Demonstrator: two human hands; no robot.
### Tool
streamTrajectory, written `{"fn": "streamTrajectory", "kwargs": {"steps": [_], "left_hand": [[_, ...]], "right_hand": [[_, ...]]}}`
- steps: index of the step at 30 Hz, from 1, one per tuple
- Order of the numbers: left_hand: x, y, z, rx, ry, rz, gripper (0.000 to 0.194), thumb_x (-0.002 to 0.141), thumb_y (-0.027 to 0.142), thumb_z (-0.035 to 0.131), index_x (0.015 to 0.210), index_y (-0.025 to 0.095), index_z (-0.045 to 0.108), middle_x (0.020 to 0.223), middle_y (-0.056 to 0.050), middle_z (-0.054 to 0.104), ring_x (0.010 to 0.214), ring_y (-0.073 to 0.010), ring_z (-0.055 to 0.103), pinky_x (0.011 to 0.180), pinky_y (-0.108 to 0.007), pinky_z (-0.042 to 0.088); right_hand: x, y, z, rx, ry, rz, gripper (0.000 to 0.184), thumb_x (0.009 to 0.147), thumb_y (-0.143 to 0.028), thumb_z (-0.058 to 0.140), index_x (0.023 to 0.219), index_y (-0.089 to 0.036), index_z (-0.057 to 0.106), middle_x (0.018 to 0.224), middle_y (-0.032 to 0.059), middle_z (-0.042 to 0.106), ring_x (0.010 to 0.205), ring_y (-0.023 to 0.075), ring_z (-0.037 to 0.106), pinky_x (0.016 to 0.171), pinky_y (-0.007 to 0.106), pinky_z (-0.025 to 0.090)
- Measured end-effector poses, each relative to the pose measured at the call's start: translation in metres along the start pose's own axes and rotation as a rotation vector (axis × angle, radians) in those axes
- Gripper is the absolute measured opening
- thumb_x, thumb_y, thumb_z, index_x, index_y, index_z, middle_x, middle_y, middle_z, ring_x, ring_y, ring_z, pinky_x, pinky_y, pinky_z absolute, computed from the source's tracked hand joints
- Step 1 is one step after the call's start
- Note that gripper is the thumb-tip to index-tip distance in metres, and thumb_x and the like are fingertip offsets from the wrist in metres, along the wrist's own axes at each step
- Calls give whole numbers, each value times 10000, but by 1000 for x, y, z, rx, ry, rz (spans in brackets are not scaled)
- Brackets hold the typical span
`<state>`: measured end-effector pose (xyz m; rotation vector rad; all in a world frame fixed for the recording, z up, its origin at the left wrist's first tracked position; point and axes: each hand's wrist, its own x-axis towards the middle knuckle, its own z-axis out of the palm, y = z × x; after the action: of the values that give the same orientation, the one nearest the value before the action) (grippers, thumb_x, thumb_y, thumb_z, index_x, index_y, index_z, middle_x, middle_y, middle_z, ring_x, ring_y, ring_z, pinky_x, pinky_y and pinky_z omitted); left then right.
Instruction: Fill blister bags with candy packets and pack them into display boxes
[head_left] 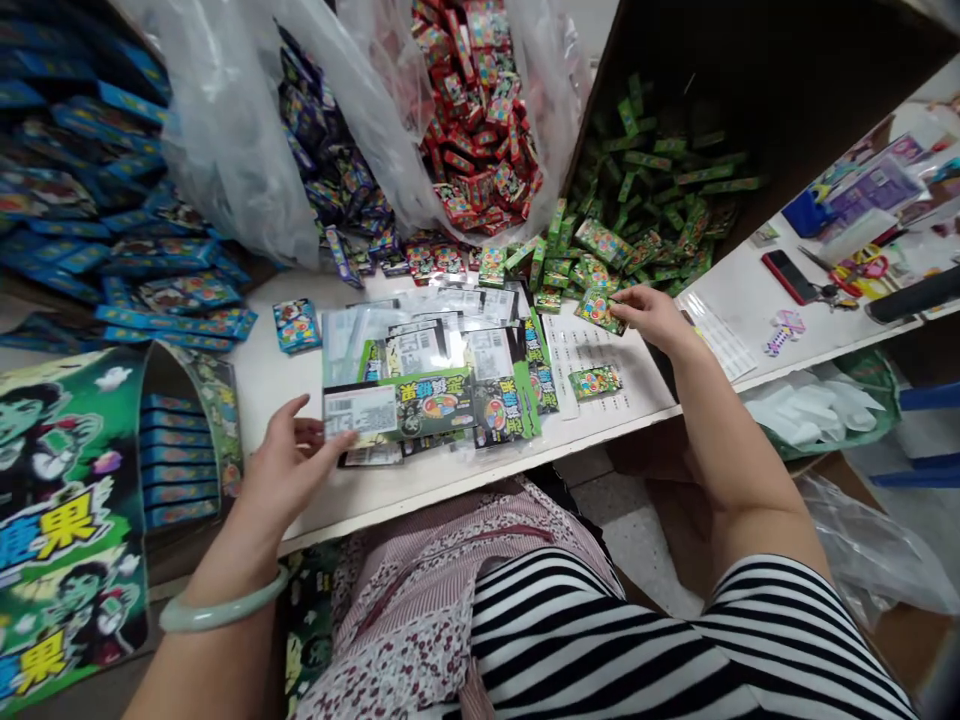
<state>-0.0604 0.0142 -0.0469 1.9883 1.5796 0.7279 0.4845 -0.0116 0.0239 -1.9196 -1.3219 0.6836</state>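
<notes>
My left hand (pixel 289 465) is at the left end of a flat printed plastic bag (pixel 435 402) in green and black, its thumb on top of the bag's corner and its fingers curled at the edge. This bag lies over a spread pile of similar clear and printed bags (pixel 420 345). Between thumb and fingers, my right hand (pixel 654 318) holds a small green candy box (pixel 598 309) just over the table's right part. Another green box (pixel 596 381) lies flat below it on a printed sheet. A small blue box (pixel 295 326) rests left of the pile.
Heaps of blue boxes (pixel 172 290), purple boxes (pixel 337 180), red boxes (pixel 480 150) and green boxes (pixel 637 230) line the back. At left stands a green display carton (pixel 67 500) with stacked blue boxes. A phone (pixel 789 275) and scissors (pixel 862 272) lie at right.
</notes>
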Motion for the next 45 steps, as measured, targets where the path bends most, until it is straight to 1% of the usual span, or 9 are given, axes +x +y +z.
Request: {"fn": "streamTrajectory", "kwargs": {"steps": [4,7,10,15,20,24,30,38,45], "left_hand": [[4,28,-1,188,-30,149,884,755,654,711,1432,149,449,1347,-212,543,1275,-418,522,1035,-587,478],[11,56,9,178,-275,350,901,801,609,697,1524,222,324,1537,-178,401,1443,-391,356,1182,-583,325],[15,68,20,241,-442,389,1011,767,571,757,1572,248,236,1642,-175,237,1526,-434,160,1210,-641,207],[14,66,28,254,-552,422,1061,736,558,784,1583,265,215,1659,-160,210,1535,-436,130,1220,-654,152],[16,74,23,222,-533,471,958,758,430,766,1559,251,271,1570,-158,376,1473,-408,295,1226,-647,148],[18,79,10,156,-370,466,955,728,421,773,1534,214,304,1443,-169,458,1347,-378,439,1188,-584,314],[18,78,10,121,-249,456,1052,640,504,834,1499,181,321,1368,-168,452,1291,-369,463,1128,-545,413],[9,80,13,177,-239,502,1041,657,466,821,1518,179,312,1411,-190,441,1331,-397,421,1149,-561,356],[2,76,9,174,-279,532,1016,690,537,800,1513,170,332,1405,-194,457,1304,-377,451,1122,-531,393]], "right_hand": [[-19,-42,53,-11,-70,-242,285,793,-363,646,1016,-187,666,966,79,681,854,232,616,759,376,504],[-36,-72,99,-368,-27,-495,209,872,-231,575,1043,-197,689,1092,133,659,1069,302,593,913,458,489],[-52,-87,124,-539,-231,-589,314,877,-232,633,1185,-179,658,1172,162,655,1139,343,579,962,512,486],[-41,-80,107,-387,-359,-547,540,873,-369,702,1370,-239,535,1311,134,630,1235,333,568,1023,555,479],[-4,-64,102,-498,-543,-576,814,713,-311,823,1439,-250,460,1540,136,438,1456,398,328,1152,640,316],[-13,-72,105,-373,-469,-690,699,758,-329,743,1403,-258,482,1429,131,526,1349,364,467,1120,597,375],[-65,-111,100,-322,-174,-789,746,803,-328,677,1485,-284,379,1465,142,438,1378,407,389,1142,627,321],[-81,-120,113,-436,-494,-988,671,864,-302,635,1490,-266,394,1456,157,459,1320,391,426,1086,615,390],[-75,-124,110,-407,-619,-1010,642,835,-364,677,1428,-207,488,1389,192,517,1246,377,498,1017,586,448]]}}
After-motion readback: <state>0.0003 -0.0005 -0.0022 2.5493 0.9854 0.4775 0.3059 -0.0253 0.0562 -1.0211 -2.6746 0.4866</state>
